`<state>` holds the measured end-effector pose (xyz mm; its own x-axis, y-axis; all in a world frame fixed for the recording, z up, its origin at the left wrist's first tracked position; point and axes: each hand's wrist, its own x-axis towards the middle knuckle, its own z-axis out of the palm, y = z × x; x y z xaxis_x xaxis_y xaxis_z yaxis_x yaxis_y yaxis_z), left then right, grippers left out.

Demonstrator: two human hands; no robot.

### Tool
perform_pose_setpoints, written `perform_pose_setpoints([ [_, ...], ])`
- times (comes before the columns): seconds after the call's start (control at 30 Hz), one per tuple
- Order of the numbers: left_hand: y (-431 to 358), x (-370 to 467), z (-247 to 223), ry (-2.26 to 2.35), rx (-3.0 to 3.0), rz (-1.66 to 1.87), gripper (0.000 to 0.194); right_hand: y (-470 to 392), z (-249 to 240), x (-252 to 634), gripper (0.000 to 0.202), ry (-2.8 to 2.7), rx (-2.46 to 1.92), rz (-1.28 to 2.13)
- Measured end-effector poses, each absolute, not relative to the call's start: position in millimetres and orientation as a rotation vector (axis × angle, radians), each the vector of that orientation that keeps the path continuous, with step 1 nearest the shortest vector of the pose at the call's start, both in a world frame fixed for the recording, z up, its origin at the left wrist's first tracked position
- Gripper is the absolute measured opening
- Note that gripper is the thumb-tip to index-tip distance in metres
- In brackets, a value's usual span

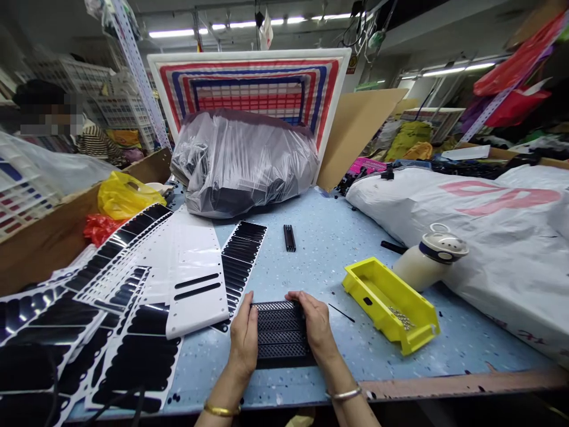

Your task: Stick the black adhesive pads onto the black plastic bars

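Note:
Between my two hands is a black mesh-patterned plastic panel, or several strips side by side; I cannot tell which. It is near the front edge of the blue speckled table. My left hand grips its left end, thumb on top. Around the right end is my right hand, fingers bent over the far corner. Farther back on the table lies a small stack of black strips. Sheets of black stick-on strips spread out to the left, partly under a white sheet.
Right of my hands stands a yellow bin with small metal pieces inside. A bottle leans beside a large white sack. At the back, a plastic-wrapped bundle spills from a striped-lined crate. A person is at far left.

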<state>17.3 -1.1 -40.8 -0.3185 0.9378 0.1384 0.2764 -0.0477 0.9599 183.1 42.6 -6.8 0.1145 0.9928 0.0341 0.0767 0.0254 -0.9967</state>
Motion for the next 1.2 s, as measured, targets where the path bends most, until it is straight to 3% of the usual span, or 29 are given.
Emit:
perform_pose_setpoints([
  [0.27,-13.0,12.2,-37.0,1.655,1.312,1.418,0.046,22.6,0.9,181.6,0.047,-1.272,-1.295,1.069],
  [0.73,-15.2,5.9,-25.5,1.564,1.142,1.423,0.054,37.7,-13.3,196.8,0.060,-0.938,-1.214,1.201],
  [1.2,-15.1,10.1,-25.0,1.504,1.103,1.401,0.064,44.6,-21.8,173.8,0.049,-0.808,-1.094,1.288],
])
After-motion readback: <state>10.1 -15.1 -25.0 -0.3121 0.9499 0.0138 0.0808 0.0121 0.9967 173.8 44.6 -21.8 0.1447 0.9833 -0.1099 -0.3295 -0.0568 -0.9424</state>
